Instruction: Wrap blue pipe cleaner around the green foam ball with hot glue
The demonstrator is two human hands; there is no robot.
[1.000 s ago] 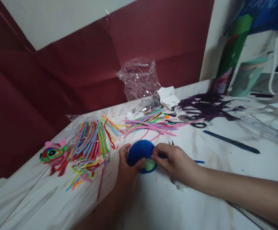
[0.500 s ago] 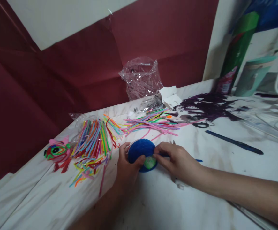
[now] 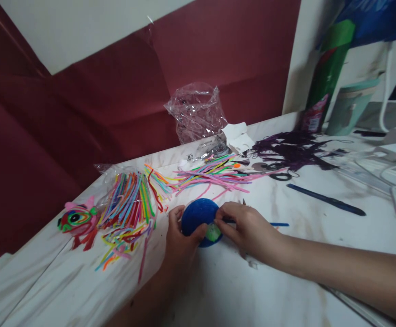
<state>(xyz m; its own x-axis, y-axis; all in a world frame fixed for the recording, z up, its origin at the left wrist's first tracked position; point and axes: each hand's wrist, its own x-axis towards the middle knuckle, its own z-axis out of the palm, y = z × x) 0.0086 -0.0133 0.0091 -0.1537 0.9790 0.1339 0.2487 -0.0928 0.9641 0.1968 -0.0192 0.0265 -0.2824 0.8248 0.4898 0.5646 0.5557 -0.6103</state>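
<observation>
Fingers of the left hand (image 3: 183, 240) gripped the blue disc (image 3: 198, 215), seemingly to steady it. The right hand (image 3: 247, 229) pinched a strip (image 3: 280, 224) beside it, perhaps for control.

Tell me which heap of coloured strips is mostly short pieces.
The small heap in front of the plastic-covered bundle: mostly short bits, while that bundle and the back heap hold long strips.

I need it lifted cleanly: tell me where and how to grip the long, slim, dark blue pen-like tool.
Probably pinch the pen-like tool mid-shaft, from above and the near side, squeezing across its width: it lies flat, long and narrow, its whole length uncovered.
</observation>
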